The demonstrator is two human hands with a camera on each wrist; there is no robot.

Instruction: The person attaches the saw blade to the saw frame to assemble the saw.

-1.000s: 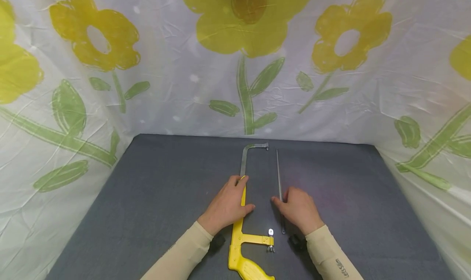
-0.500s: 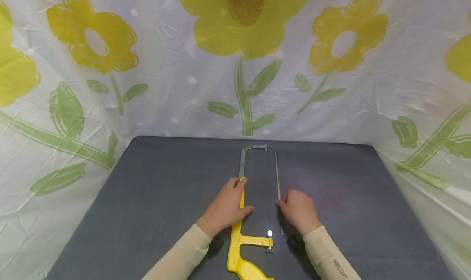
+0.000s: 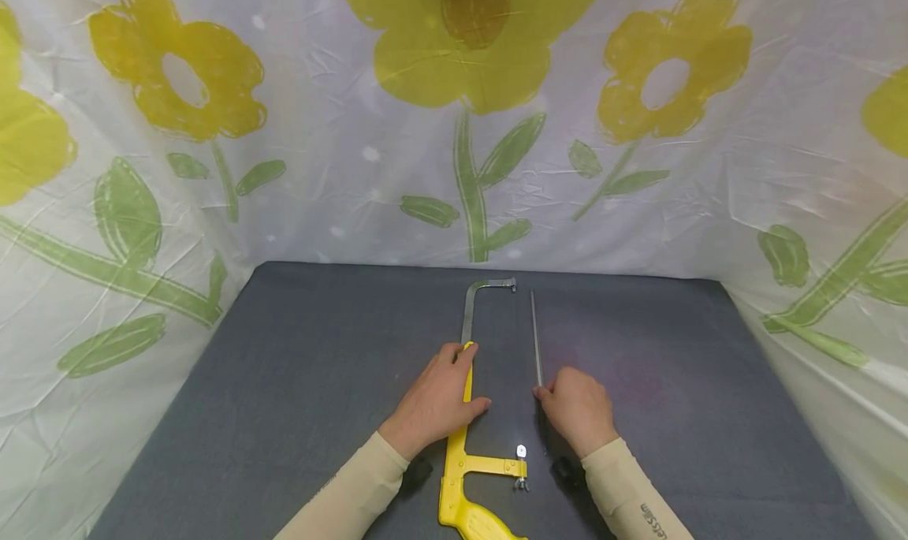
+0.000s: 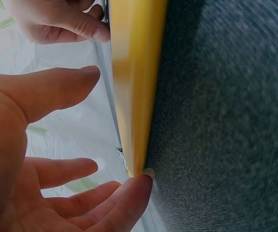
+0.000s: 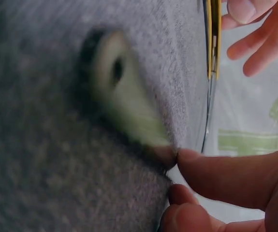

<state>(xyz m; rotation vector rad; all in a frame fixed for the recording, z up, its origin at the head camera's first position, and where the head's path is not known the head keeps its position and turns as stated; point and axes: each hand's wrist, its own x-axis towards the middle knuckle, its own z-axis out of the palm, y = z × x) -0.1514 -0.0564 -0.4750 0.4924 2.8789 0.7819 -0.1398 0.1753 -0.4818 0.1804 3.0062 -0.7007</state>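
A yellow hacksaw frame (image 3: 489, 465) lies on the dark grey table, its handle toward me and its bare metal hook at the far end. My left hand (image 3: 440, 398) rests over the middle of the frame with fingers and thumb spread; in the left wrist view one fingertip (image 4: 138, 193) touches the yellow bar (image 4: 136, 77). To the right, a thin hacksaw blade (image 3: 536, 335) runs parallel to the frame. My right hand (image 3: 578, 410) pinches it between thumb and fingers near its middle. The blade's near end, with a hole, shows blurred and large in the right wrist view.
A wing nut (image 3: 521, 484) and a metal pin (image 3: 521, 451) stick out from the end of the frame's crossbar. Behind and at both sides of the table (image 3: 312, 343) hangs a white sheet (image 3: 319, 185) printed with yellow flowers.
My right thumb has drawn back from across the blade, and the fingers now pinch it. The blade's near end looks darker and less distinct in the head view. My left hand stays on the frame.
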